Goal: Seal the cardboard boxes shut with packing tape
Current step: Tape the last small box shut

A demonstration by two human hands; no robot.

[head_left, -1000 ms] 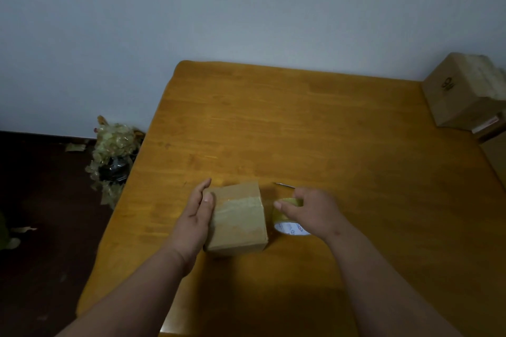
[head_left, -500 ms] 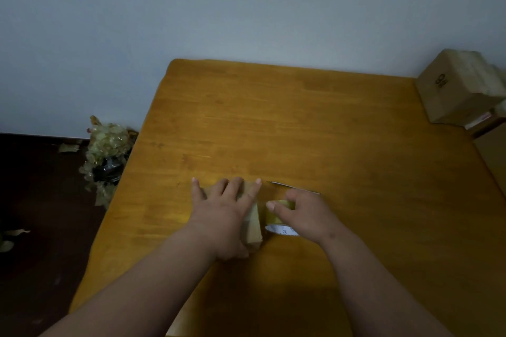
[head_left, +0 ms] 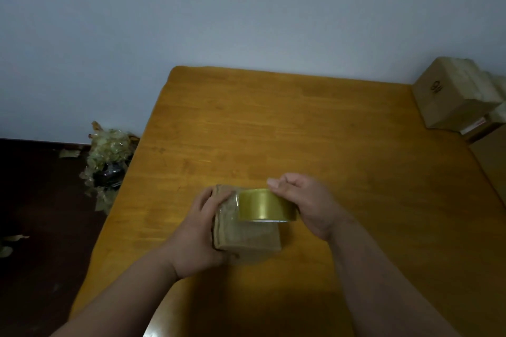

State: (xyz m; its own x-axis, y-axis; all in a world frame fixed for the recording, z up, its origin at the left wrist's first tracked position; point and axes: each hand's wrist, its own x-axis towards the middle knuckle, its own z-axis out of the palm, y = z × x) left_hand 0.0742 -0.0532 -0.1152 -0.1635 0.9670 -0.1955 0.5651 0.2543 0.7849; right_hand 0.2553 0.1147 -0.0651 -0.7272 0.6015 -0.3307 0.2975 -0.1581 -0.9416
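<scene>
A small brown cardboard box [head_left: 246,235] sits near the front of the wooden table [head_left: 301,131]. My left hand [head_left: 200,232] grips the box's left side, thumb across its top. My right hand [head_left: 304,205] holds a roll of yellowish packing tape [head_left: 264,205] on edge above the box's top. A short stretch of clear tape runs from the roll to the box's top left, under my left thumb.
A larger cardboard box [head_left: 454,96] stands at the table's far right corner, with more boxes behind it. A heap of crumpled used tape [head_left: 109,156] lies on the dark floor to the left of the table.
My right hand lifted the tape roll off the table and brought it over the box. My left hand moved from flat on the box's top to gripping its left side.
</scene>
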